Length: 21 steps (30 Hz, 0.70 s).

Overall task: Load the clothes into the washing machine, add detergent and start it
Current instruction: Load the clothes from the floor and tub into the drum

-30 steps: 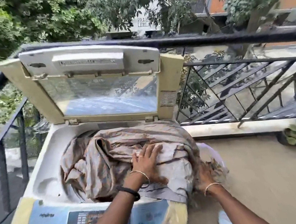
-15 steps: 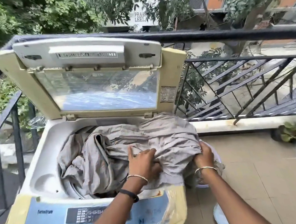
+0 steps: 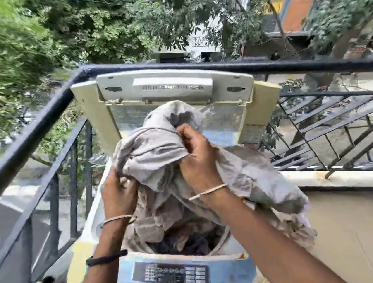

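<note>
I'm mid-load. The big grey garment (image 3: pixel 151 155) is bunched and held above the open top of the washing machine (image 3: pixel 96 217), in front of its raised lid (image 3: pixel 173 88). Down inside the machine lie darker clothes (image 3: pixel 189 240). A long tail of the grey fabric spills over the machine's right rim and hangs outside it, above the balcony floor (image 3: pixel 359 237).

To do this step well, I'd gather that right-hand tail in first, so nothing drapes over the rim when the lid comes down. Then I'd lower the bundle onto the dark clothes and spread it loosely around the inside. Packed as one tight ball, it would likely unbalance the spin. I'd also keep the fabric off the control panel (image 3: pixel 172 276) at the near edge and away from the lid hinge at the far side. Detergent and the start button come after that; I can't spot any detergent in this view.

My left hand (image 3: pixel 118 193) sits low on the left of the bundle with its back toward the camera. Its fingers are curled into the fabric from beneath, clamped on the cloth. My right hand (image 3: pixel 198 161) is higher and a little farther, knuckles up, with fingers and thumb pinching a fold near the top of the bundle. Both forearms reach forward over the panel, the right one crossing above the trailing cloth.
</note>
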Each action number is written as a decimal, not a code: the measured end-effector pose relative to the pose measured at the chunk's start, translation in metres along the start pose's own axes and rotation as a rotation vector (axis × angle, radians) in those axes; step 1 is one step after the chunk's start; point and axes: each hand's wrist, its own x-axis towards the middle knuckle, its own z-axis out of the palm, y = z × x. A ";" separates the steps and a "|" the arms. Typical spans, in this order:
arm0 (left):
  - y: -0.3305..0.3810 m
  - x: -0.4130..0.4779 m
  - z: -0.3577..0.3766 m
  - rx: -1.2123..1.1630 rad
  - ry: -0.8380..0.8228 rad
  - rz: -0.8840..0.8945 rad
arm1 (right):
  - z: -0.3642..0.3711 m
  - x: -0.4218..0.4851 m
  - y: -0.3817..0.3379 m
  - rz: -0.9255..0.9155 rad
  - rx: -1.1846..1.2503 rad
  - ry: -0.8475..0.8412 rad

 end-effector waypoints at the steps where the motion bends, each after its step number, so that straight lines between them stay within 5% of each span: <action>1: -0.002 0.001 -0.007 -0.060 0.001 -0.023 | 0.022 0.000 -0.005 -0.001 0.054 -0.049; 8: -0.054 0.014 -0.023 0.131 -0.049 -0.094 | 0.067 -0.018 0.046 0.209 0.026 -0.022; 12: -0.088 -0.009 0.017 0.257 -0.395 -0.084 | 0.008 -0.046 0.096 0.357 -0.630 -0.043; 15: -0.110 -0.020 0.043 0.421 -0.805 -0.098 | -0.048 -0.063 0.128 0.731 -0.992 -0.223; 17: -0.116 -0.022 0.057 0.426 -0.932 -0.028 | -0.082 -0.073 0.135 0.909 -1.102 -0.266; 21: -0.102 -0.013 0.069 0.270 -0.666 0.007 | -0.116 -0.077 0.112 0.953 -1.223 -0.359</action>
